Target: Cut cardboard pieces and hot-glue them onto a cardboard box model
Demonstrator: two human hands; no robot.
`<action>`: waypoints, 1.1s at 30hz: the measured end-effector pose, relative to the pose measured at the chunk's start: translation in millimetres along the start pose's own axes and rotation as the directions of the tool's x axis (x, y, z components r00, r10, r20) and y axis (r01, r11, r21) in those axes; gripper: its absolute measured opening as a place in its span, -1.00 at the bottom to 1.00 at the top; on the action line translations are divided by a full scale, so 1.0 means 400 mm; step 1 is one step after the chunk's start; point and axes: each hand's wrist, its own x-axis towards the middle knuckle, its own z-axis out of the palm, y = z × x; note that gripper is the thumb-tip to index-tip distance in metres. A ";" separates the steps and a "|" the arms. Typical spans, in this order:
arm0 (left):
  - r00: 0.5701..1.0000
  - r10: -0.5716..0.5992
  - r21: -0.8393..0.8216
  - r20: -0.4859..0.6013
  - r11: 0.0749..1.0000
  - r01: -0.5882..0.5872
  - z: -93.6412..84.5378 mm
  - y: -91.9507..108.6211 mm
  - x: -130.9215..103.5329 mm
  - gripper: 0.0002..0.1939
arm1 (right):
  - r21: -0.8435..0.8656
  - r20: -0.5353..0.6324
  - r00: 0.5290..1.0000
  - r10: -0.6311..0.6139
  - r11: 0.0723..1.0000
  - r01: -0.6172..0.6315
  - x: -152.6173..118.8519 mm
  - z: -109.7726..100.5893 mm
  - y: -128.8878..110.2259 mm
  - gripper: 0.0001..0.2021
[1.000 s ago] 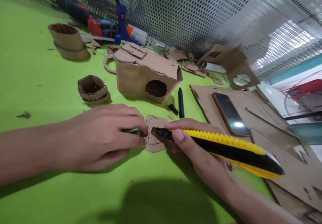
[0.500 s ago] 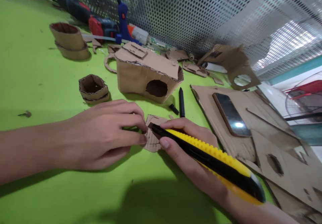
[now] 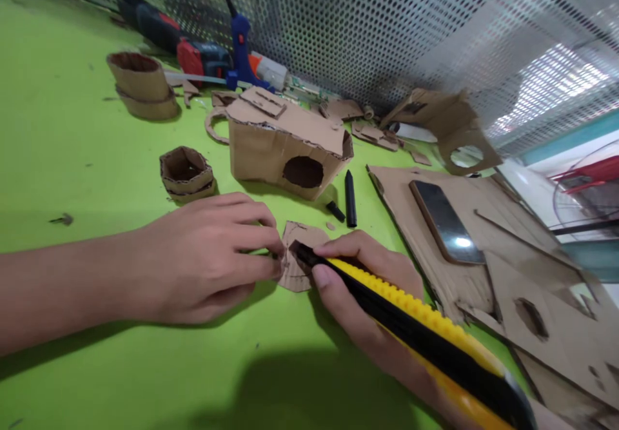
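Observation:
A small rounded piece of cardboard [image 3: 298,280] with dark pen lines lies on the green table in front of me. At its left edge, the bent fingertips of my left hand [image 3: 207,259] press it down and pinch it. My right hand [image 3: 355,317] is closed round a yellow and black utility knife [image 3: 420,327]. The knife slants down to the left, its blade tip at the cardboard near my left fingertips. Whether the blade is cutting into it I cannot tell. A black marker [image 3: 351,201] and its cap [image 3: 335,211] lie just beyond my right hand.
Behind the hands stands a cardboard box [image 3: 261,153] with a round hole. Cardboard rings [image 3: 186,172] sit to its left. A blue glue gun [image 3: 240,49] and a power tool [image 3: 193,56] lie at the back. A phone [image 3: 445,220] rests on cardboard sheets [image 3: 401,204] at right.
The knife and my right hand have shifted slightly right and down, uncovering more of the cardboard piece and the marker. My left hand still holds the piece. The view has tilted a little.

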 end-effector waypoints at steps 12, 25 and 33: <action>1.000 -0.026 -0.030 -0.001 0.999 0.026 0.001 0.000 0.003 -0.79 | -0.104 -0.015 0.995 -0.102 0.990 0.100 -0.008 0.030 0.031 -0.83; 0.999 -0.037 -0.067 -0.013 0.997 0.036 0.006 -0.005 0.001 -0.77 | -0.162 -0.009 0.998 -0.056 0.985 0.054 -0.024 0.035 0.027 -0.82; 0.999 -0.021 0.027 0.042 0.999 0.020 0.008 0.000 0.004 -0.80 | -0.204 -0.024 0.990 -0.142 0.970 0.134 -0.042 0.042 0.011 -0.81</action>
